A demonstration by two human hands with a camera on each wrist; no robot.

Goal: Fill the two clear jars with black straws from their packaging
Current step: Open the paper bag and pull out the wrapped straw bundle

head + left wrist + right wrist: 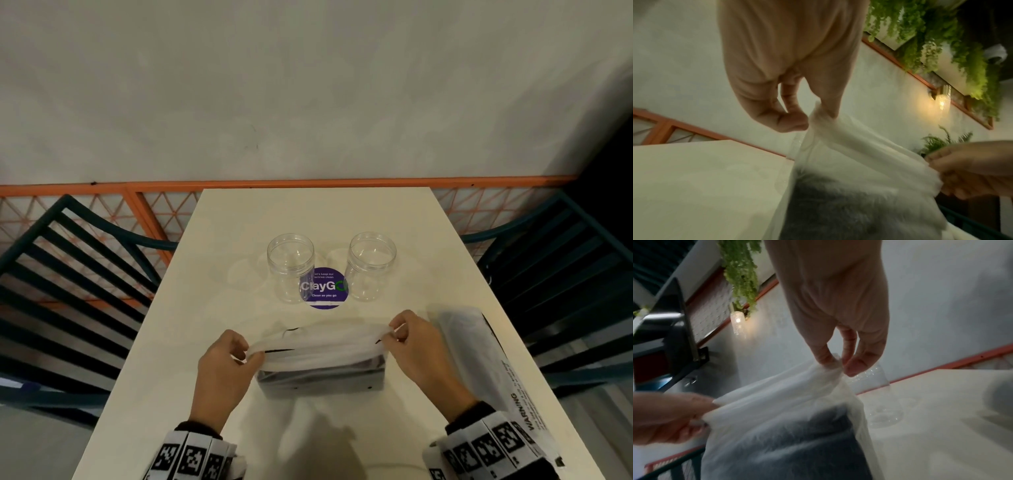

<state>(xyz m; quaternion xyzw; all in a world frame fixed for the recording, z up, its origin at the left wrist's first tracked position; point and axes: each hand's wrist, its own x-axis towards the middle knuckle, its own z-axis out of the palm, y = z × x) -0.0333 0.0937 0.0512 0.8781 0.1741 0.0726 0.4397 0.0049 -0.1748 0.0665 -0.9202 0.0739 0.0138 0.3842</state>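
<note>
Head view: left hand [222,363] and right hand [416,346] each pinch the straw bag [318,356] mouth, stretched between grips. Pull evenly apart; the dark straws [318,373] sit just below both grips.

A pale cream table [342,219] fills the middle of the head view, narrowing toward the wall at the top. Two clear jars stand upright on it just above frame centre, the left jar [290,267] and the right jar [371,265], set apart with their mouths open. Between their bases a round purple sticker [325,291] is stuck flat on the top. Lower, a see-through bag [320,363] with dark contents rests at centre. Along the right edge lies a second plastic bag [486,363] printed with a warning.
</note>
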